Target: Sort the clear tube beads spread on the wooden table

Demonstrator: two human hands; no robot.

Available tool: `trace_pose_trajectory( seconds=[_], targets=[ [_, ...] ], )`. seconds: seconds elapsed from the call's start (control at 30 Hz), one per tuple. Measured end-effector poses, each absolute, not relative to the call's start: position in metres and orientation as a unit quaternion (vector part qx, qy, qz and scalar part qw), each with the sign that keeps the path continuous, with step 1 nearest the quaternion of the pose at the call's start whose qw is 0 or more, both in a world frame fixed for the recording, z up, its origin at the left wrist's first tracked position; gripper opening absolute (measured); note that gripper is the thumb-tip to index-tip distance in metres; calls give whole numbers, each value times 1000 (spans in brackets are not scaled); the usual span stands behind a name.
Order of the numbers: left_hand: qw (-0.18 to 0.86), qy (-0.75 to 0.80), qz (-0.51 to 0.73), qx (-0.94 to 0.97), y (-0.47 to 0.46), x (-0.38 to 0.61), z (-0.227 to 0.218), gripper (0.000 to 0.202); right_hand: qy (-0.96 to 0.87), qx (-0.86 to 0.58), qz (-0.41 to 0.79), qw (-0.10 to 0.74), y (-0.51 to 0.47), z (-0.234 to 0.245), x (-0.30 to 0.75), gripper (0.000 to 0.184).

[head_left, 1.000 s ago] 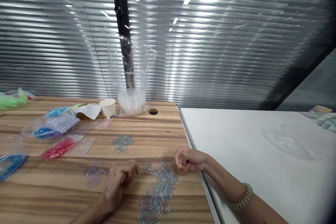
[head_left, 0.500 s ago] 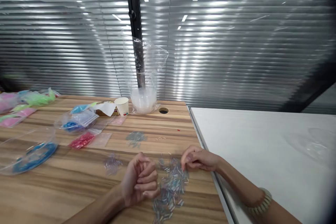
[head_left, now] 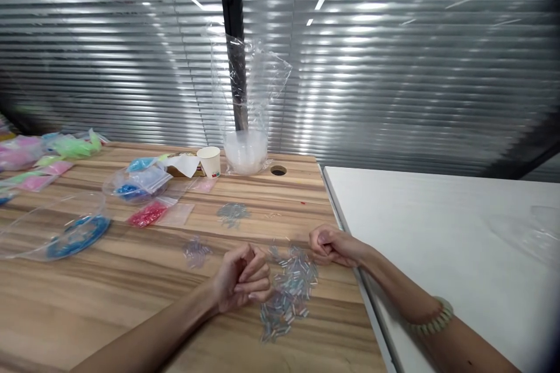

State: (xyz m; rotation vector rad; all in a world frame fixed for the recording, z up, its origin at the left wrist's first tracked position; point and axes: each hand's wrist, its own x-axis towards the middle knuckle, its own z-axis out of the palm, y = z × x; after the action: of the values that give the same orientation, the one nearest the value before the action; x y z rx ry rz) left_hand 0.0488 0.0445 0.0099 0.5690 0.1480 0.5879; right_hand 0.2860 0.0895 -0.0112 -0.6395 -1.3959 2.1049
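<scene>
My left hand (head_left: pixel 245 278) is closed, palm side up, fingers curled inward, at the left edge of a loose pile of clear, iridescent tube beads (head_left: pixel 291 288). Whatever it holds, if anything, is hidden by the fingers. On the pile's upper right side, my right hand (head_left: pixel 333 246) is also closed, fingertips tucked in, and its contents cannot be seen. A smaller heap of lilac tube beads (head_left: pixel 196 252) lies left of my left hand. Farther back sits a heap of grey-blue beads (head_left: pixel 233 213).
A clear round container with blue beads (head_left: pixel 79 238) stands at left. Behind it are a bag of red beads (head_left: pixel 147 214), several coloured bags (head_left: pixel 65 145), a paper cup (head_left: pixel 210 162) and wrapped plastic bowls (head_left: pixel 245 152). A white table (head_left: pixel 420 227) adjoins on the right.
The view has shifted, so the tabletop things appear higher and slightly to the right. My right hand's fingers have curled in tighter, away from the beads' edge. My left hand stays closed.
</scene>
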Motion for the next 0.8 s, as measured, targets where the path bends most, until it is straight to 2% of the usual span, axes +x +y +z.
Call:
trace_pose_trajectory(
  seconds=[0.13,0.33,0.57,0.8],
  targets=[
    [901,89,330,265,43,50,9,46,-505,-204,795,267,86,-10,282,20],
    [891,153,368,216,47,49,14,42,-516,-192,815,181,79,-16,279,15],
    [905,136,341,214,45,54,14,41,-443,-83,869,203,71,-9,268,17],
    [923,104,312,199,43,55,11,42,-394,-49,893,213,69,-7,268,19]
  ],
)
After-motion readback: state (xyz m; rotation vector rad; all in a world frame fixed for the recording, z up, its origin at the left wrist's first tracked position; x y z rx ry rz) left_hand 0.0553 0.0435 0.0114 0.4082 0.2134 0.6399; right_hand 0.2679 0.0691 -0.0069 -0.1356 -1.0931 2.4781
